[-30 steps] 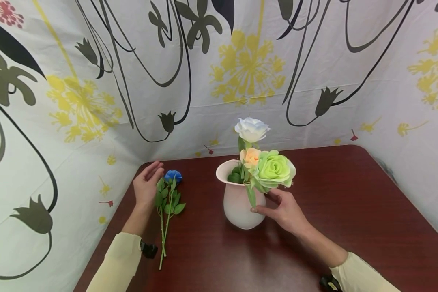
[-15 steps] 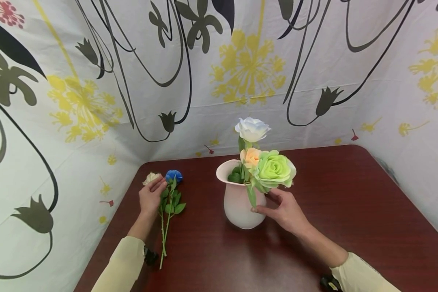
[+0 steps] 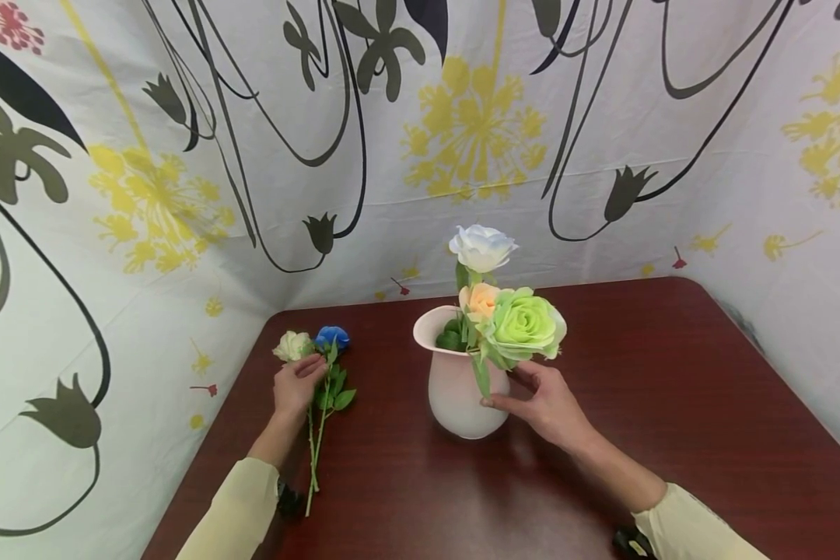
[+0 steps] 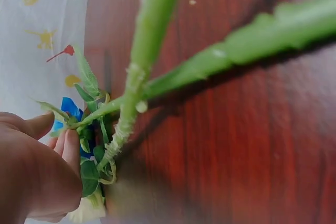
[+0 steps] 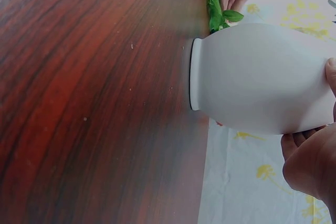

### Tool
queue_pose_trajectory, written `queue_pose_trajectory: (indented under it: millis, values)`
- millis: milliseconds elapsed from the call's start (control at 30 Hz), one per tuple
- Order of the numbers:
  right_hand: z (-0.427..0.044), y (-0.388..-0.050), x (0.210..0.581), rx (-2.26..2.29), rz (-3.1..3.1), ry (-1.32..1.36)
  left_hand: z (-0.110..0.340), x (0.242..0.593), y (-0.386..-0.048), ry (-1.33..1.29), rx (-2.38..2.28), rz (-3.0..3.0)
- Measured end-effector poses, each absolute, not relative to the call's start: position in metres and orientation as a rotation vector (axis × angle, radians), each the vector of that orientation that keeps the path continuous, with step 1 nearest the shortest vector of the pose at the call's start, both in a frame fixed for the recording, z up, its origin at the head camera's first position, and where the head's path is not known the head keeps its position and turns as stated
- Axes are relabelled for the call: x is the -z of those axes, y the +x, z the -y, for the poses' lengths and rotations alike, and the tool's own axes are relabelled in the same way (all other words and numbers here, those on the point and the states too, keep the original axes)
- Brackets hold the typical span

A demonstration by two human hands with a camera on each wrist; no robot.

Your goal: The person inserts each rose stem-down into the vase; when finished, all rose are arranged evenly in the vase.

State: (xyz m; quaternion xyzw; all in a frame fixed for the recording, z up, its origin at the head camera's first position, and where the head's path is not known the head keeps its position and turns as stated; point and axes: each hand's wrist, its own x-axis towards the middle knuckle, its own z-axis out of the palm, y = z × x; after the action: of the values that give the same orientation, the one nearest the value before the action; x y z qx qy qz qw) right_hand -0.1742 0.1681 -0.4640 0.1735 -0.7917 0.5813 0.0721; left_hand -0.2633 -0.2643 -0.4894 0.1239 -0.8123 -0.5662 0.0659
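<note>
My left hand (image 3: 295, 389) is at the left of the table, thumb and fingertips pinching the stem of a blue rose (image 3: 332, 337) just below its bloom. Beside it lies a cream-white rose (image 3: 292, 346), its upper stem hidden by the hand. In the left wrist view the two green stems (image 4: 139, 72) cross in front of the hand. My right hand (image 3: 551, 406) grips the right side of a pale pink-white vase (image 3: 462, 400), which stands upright. A white rose (image 3: 483, 248), a peach rose (image 3: 481, 299) and a light green rose (image 3: 526, 325) rise from the vase.
The dark red-brown wooden table (image 3: 644, 373) is bordered by a patterned white cloth (image 3: 392, 187) at the back and left. The right wrist view shows the vase's base (image 5: 196, 74) on the tabletop.
My left hand has come down and right from beside the blooms to the blue rose's stem, uncovering the cream-white rose. The right hand and vase have stayed put.
</note>
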Motion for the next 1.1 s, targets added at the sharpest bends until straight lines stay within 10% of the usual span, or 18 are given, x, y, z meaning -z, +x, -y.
queue_pose_trajectory:
  millis: [1100]
  values:
    - [-0.167,-0.172,0.465,-1.79,2.341,0.539,0.269,0.5,-0.244,0.212,1.281,2.809]
